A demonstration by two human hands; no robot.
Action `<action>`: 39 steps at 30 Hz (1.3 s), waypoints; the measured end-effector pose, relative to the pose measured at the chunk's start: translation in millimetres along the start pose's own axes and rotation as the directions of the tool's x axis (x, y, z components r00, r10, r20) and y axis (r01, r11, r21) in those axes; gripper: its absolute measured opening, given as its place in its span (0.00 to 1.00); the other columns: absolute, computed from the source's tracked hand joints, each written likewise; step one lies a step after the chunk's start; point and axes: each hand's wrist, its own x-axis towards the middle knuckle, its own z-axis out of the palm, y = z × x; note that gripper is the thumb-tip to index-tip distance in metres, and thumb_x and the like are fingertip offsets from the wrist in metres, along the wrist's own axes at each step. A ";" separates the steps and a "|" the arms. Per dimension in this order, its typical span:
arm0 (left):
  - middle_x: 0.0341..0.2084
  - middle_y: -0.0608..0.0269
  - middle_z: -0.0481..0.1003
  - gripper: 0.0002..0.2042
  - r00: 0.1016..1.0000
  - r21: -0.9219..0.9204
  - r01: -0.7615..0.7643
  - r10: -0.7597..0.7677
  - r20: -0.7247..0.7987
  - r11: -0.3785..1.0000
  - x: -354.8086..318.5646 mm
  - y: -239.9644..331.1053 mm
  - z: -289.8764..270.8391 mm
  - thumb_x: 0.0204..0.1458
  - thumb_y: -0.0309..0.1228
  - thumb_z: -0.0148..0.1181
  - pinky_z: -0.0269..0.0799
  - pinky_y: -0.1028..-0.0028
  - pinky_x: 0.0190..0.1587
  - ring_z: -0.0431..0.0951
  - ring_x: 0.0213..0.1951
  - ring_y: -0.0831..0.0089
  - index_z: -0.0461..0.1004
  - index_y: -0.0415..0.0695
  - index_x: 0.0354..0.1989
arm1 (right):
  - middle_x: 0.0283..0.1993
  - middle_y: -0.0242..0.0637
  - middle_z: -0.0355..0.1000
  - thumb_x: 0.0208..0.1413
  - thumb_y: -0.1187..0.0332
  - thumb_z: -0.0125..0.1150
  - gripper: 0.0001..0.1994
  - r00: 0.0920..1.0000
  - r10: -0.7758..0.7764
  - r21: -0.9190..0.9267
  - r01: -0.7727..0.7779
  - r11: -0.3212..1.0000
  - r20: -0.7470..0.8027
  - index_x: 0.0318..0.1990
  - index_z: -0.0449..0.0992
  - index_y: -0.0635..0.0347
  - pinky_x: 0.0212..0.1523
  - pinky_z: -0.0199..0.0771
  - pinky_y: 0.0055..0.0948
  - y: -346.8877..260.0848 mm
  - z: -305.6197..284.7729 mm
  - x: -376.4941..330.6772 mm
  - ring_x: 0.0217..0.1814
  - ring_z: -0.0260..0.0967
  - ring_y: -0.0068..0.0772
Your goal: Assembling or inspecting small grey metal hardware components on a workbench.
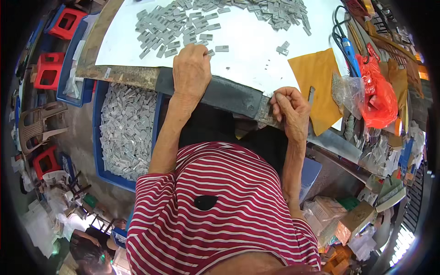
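Many small flat grey rectangular pieces [200, 26], each with a darker patch, lie spread over a white sheet [250, 59] on the table. At the near edge of that spread, my left hand [191, 71] rests back-up with curled fingers. Its fingertips are mostly hidden; one grey piece [211, 52] lies right beside them. My right hand [293, 107] is at the table's front edge, thumb pressed to the bent fingers. Anything in that pinch is too small or hidden to make out. A yellow-brown sheet [316, 80] lies just beyond it.
Below the table's left side stands a blue bin [98, 151] full of similar grey pieces. A blue-handled tool [350, 57] with a cord and a red plastic bag [378, 98] sit at the right. Red stools [49, 71] stand at far left. Another person [87, 250] is at lower left.
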 end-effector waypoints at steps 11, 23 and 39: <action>0.25 0.55 0.68 0.04 0.991 -0.066 -0.109 0.103 -0.083 0.992 2.6 11.4 1.3 0.42 0.21 0.54 0.63 0.64 0.33 0.69 0.31 0.57 0.70 0.39 0.28 | 0.25 0.34 0.68 0.54 0.75 0.51 0.04 0.999 -0.040 -0.035 0.040 0.999 0.010 0.35 0.69 0.67 0.17 0.59 0.13 2.0 -1.2 0.8 0.19 0.61 0.14; 0.22 0.53 0.73 0.06 0.978 -0.390 0.010 0.072 0.196 0.921 30.1 59.3 27.1 0.48 0.23 0.51 0.68 0.74 0.28 0.74 0.23 0.67 0.72 0.36 0.34 | 0.25 0.33 0.68 0.54 0.76 0.51 0.05 1.000 -0.015 -0.044 0.014 0.999 -0.009 0.36 0.69 0.67 0.16 0.59 0.12 3.0 -0.6 -0.2 0.19 0.61 0.14; 0.30 0.56 0.68 0.06 0.933 -0.194 -0.279 0.313 0.179 0.941 50.6 78.4 102.0 0.44 0.25 0.56 0.69 0.68 0.37 0.71 0.34 0.60 0.72 0.39 0.31 | 0.25 0.32 0.68 0.54 0.74 0.51 0.06 0.997 -0.078 -0.051 0.078 0.996 0.011 0.38 0.69 0.66 0.17 0.60 0.11 10.4 -4.1 -2.1 0.20 0.62 0.13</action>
